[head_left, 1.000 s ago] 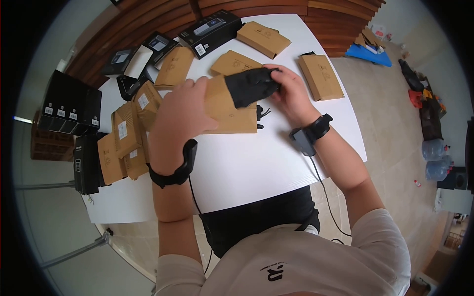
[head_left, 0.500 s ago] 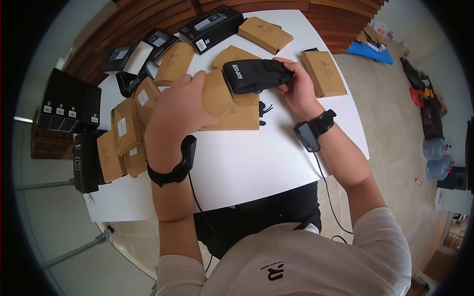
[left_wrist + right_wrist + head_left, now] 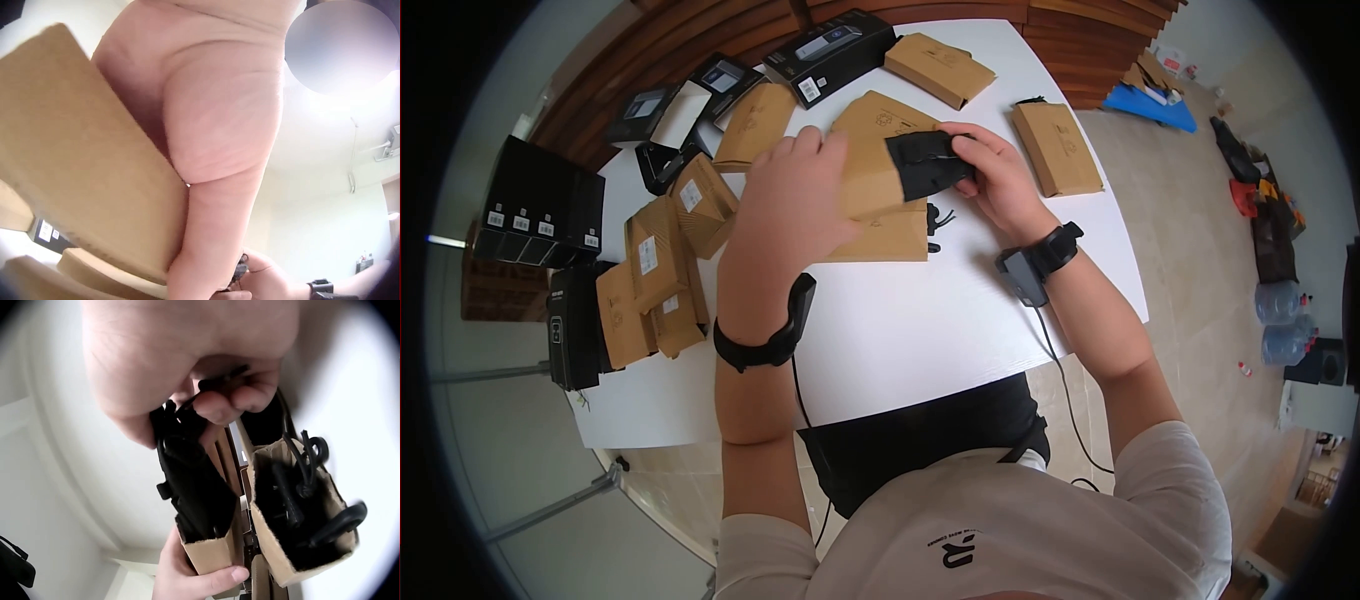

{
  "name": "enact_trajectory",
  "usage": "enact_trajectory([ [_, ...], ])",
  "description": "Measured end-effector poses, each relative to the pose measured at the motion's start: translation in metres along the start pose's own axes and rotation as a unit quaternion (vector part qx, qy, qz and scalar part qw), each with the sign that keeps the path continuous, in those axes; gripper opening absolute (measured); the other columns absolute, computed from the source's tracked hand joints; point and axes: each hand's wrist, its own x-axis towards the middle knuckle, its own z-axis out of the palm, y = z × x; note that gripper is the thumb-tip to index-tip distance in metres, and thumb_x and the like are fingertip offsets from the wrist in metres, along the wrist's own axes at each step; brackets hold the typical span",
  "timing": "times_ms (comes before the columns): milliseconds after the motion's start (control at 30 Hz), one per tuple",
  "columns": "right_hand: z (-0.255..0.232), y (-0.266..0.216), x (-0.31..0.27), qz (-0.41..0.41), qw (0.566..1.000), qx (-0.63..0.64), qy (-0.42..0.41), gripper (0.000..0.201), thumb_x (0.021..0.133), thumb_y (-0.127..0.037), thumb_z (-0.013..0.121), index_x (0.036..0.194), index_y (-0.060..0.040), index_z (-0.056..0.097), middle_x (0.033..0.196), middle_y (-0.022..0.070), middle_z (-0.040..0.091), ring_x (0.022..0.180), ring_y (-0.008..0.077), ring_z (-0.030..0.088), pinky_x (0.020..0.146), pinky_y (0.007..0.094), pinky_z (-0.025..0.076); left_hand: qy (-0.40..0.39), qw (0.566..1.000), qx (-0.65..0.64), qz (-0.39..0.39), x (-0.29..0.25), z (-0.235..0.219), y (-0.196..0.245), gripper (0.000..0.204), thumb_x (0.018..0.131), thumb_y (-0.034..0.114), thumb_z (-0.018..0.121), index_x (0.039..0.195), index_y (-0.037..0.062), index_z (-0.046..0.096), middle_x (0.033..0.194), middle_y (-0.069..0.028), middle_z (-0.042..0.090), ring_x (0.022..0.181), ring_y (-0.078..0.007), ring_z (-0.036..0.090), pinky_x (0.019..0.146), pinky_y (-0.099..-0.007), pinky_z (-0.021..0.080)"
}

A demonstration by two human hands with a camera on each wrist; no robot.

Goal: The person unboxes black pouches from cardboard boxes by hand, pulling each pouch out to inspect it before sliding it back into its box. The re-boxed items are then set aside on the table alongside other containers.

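Note:
My left hand (image 3: pixel 790 220) grips an open-ended cardboard box (image 3: pixel 865 180), its palm and thumb against the side in the left wrist view. Out of the box's right end sticks a black pouch (image 3: pixel 922 165), its far part hidden inside the cardboard. My right hand (image 3: pixel 1000 185) pinches the pouch's outer end between thumb and fingers. In the right wrist view the pouch (image 3: pixel 197 481) stands in the box mouth (image 3: pixel 212 553), with straps and a cord by the fingers. Beneath lies another cardboard box (image 3: pixel 885 245), black cords showing at its open end.
Several cardboard boxes (image 3: pixel 655 260) are piled at the left of the white table (image 3: pixel 910 330). Black printed boxes (image 3: pixel 825 55) stand at the back and far left. One cardboard box (image 3: pixel 1055 150) lies by the right edge. A cable (image 3: pixel 1055 400) runs from each wrist camera.
The pouch first showed more of itself, with white lettering; now less of it sticks out of the box. My left hand has moved the box to the right.

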Motion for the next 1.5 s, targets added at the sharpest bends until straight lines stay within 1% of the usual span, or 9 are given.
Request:
enact_trajectory([
  [167, 0.003, 0.008, -0.007, 0.009, 0.994, -0.085, -0.074, 0.03, 0.099, -0.021, 0.059, 0.123, -0.0047, 0.059, 0.092, 0.0009, 0.062, 0.065, 0.0051, 0.048, 0.058, 0.0192, 0.039, 0.062, 0.992, -0.021, 0.108, 0.002, 0.018, 0.02, 0.077, 0.061, 0.019, 0.083, 0.13, 0.0023, 0.053, 0.115, -0.0139, 0.059, 0.111, -0.0337, 0.056, 0.096, -0.0405, 0.046],
  [367, 0.002, 0.001, -0.005, 0.008, 0.997, -0.023, -0.08, 0.023, 0.096, -0.015, 0.064, 0.117, -0.0057, 0.064, 0.087, -0.0025, 0.061, 0.066, 0.0053, 0.049, 0.06, 0.0203, 0.04, 0.023, 0.998, -0.029, 0.05, 0.005, 0.007, 0.013, 0.079, 0.062, 0.022, 0.084, 0.132, 0.0028, 0.053, 0.117, -0.0131, 0.059, 0.111, -0.0328, 0.056, 0.099, -0.0411, 0.045],
  [600, 0.009, 0.002, -0.011, 0.017, 0.991, -0.107, -0.077, 0.022, 0.096, -0.019, 0.065, 0.113, -0.0046, 0.066, 0.09, -0.0033, 0.064, 0.073, 0.0028, 0.054, 0.062, 0.0191, 0.041, 0.011, 0.995, -0.029, 0.09, 0.005, 0.013, 0.019, 0.081, 0.062, 0.021, 0.083, 0.134, 0.0026, 0.051, 0.123, -0.0138, 0.057, 0.115, -0.0326, 0.055, 0.099, -0.04, 0.046],
  [667, 0.005, 0.003, -0.009, 0.034, 0.99, -0.124, -0.064, 0.022, 0.097, -0.021, 0.065, 0.11, -0.0045, 0.067, 0.088, -0.0031, 0.065, 0.077, 0.0024, 0.056, 0.064, 0.0187, 0.042, -0.055, 0.997, -0.041, 0.047, 0.005, 0.012, 0.022, 0.083, 0.063, 0.021, 0.082, 0.137, 0.0029, 0.048, 0.127, -0.0147, 0.056, 0.118, -0.0329, 0.054, 0.101, -0.0405, 0.046],
  [800, 0.0, 0.012, 0.002, -0.025, 0.993, -0.114, 0.012, 0.019, 0.099, -0.021, 0.06, 0.111, -0.0075, 0.065, 0.082, -0.0055, 0.06, 0.064, 0.001, 0.047, 0.055, 0.0174, 0.035, -0.062, 0.997, -0.034, 0.034, 0.002, 0.01, 0.022, 0.085, 0.063, 0.022, 0.082, 0.138, 0.0029, 0.047, 0.13, -0.0151, 0.055, 0.119, -0.0334, 0.054, 0.102, -0.0405, 0.046],
  [867, -0.003, 0.007, 0.004, -0.002, 0.988, -0.137, 0.066, 0.019, 0.097, -0.022, 0.062, 0.106, -0.0049, 0.065, 0.085, -0.0007, 0.065, 0.077, 0.0041, 0.056, 0.065, 0.0196, 0.042, -0.086, 0.996, -0.034, 0.012, 0.001, 0.008, 0.021, 0.088, 0.062, 0.024, 0.082, 0.14, 0.0036, 0.046, 0.13, -0.015, 0.055, 0.119, -0.0334, 0.054, 0.102, -0.0402, 0.046],
  [1033, 0.001, 0.007, 0.003, -0.031, 0.975, -0.193, 0.103, 0.024, 0.096, -0.021, 0.063, 0.112, -0.0035, 0.064, 0.087, -0.0003, 0.066, 0.074, 0.0048, 0.054, 0.065, 0.0194, 0.042, -0.063, 0.997, -0.024, 0.023, 0.004, 0.006, 0.01, 0.086, 0.063, 0.022, 0.082, 0.14, 0.0044, 0.047, 0.126, -0.0145, 0.057, 0.119, -0.0322, 0.054, 0.101, -0.04, 0.046],
  [1100, 0.0, 0.006, 0.003, -0.02, 0.974, -0.205, 0.094, 0.025, 0.098, -0.019, 0.06, 0.119, -0.0065, 0.065, 0.089, -0.0022, 0.066, 0.061, 0.0025, 0.047, 0.055, 0.018, 0.039, -0.045, 0.998, -0.018, 0.036, 0.005, 0.004, 0.003, 0.085, 0.064, 0.021, 0.082, 0.14, 0.0048, 0.047, 0.124, -0.0139, 0.058, 0.118, -0.0316, 0.055, 0.101, -0.0401, 0.046],
  [1500, 0.007, -0.001, 0.002, 0.02, 0.985, -0.107, 0.132, 0.025, 0.092, -0.012, 0.067, 0.117, -0.0056, 0.068, 0.089, -0.0017, 0.065, 0.067, 0.0052, 0.051, 0.062, 0.0199, 0.043, 0.001, 0.999, -0.04, -0.028, 0.016, 0.019, -0.03, 0.086, 0.068, 0.03, 0.084, 0.142, 0.0075, 0.048, 0.123, -0.0111, 0.062, 0.124, -0.0275, 0.053, 0.107, -0.0403, 0.041],
])
